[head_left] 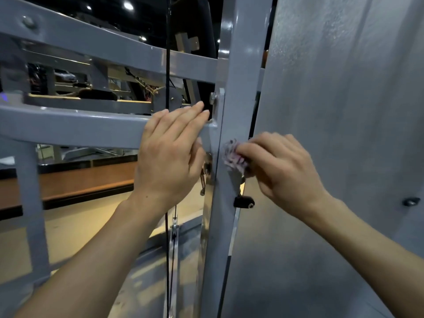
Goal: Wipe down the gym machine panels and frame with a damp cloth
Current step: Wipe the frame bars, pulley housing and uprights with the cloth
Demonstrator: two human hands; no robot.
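1. At the far left, a grey painted steel horizontal frame bar (68,127) of the gym machine runs toward the middle, with a second sloping grey bar (103,47) above it carrying a round bolt head (28,22).
2. Behind the bars lie a brown wooden platform edge (68,184) and a pale tan floor (80,226).
3. The left hand (169,152) rests flat on the right end of the horizontal bar, fingers straight and close together, tips reaching the joint with the upright; it holds nothing.
4. A thin black cable (168,65) runs vertically behind that hand, passing a small pulley (174,226) lower down.
5. The grey painted upright steel post (238,76) stands in the middle, glossy, with a silver hex bolt (213,97) at the joint and a small coil spring (202,180) hanging beside it.
6. A small crumpled cloth, white with pink and dark purple flecks (234,154), is pressed against the face of the upright post, just below the joint.
7. The right hand (282,166) pinches this cloth, fingers curled round its bunched end.
8. A black knob (244,201) sticks out just under the cloth.
9. A broad grey textured panel (344,111) fills the right side, with a dark fastener (411,201) near its edge.
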